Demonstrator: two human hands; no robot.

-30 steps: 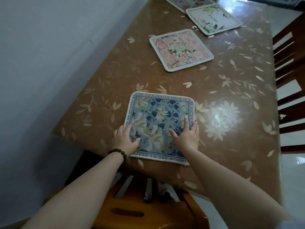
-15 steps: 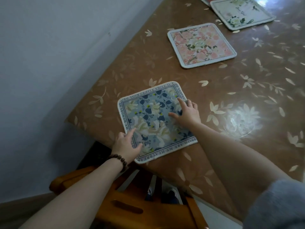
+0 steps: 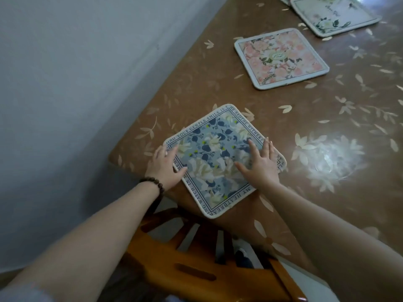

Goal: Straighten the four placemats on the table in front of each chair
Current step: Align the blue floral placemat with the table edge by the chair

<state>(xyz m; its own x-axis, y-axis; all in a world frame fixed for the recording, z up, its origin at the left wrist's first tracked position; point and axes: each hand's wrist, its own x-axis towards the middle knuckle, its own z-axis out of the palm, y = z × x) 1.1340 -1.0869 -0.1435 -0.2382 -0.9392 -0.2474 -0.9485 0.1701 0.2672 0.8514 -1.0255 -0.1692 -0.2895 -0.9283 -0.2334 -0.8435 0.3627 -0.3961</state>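
Now | left hand (image 3: pixel 166 167) and right hand (image 3: pixel 259 165) flat, fingers spread, gripping nothing | pressing blue placemat (image 3: pixel 218 155), probably to swivel it square with the table (image 3: pixel 283 131) edge

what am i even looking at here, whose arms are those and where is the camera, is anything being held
There is no machine here. The arms belong to a person wearing a wide-angle camera on the head, so the picture looks forward and down over their own hands; that lens also bends the edges.

The left hand, with a bead bracelet on its wrist, and the right hand both lie flat on a blue flowered placemat. Nothing is gripped: the fingers are spread and press on the mat, which sits skewed to the table's near edge.

The brown table has a leaf pattern. Farther along lie a pink placemat and a pale placemat. A wooden chair stands below the table's edge.
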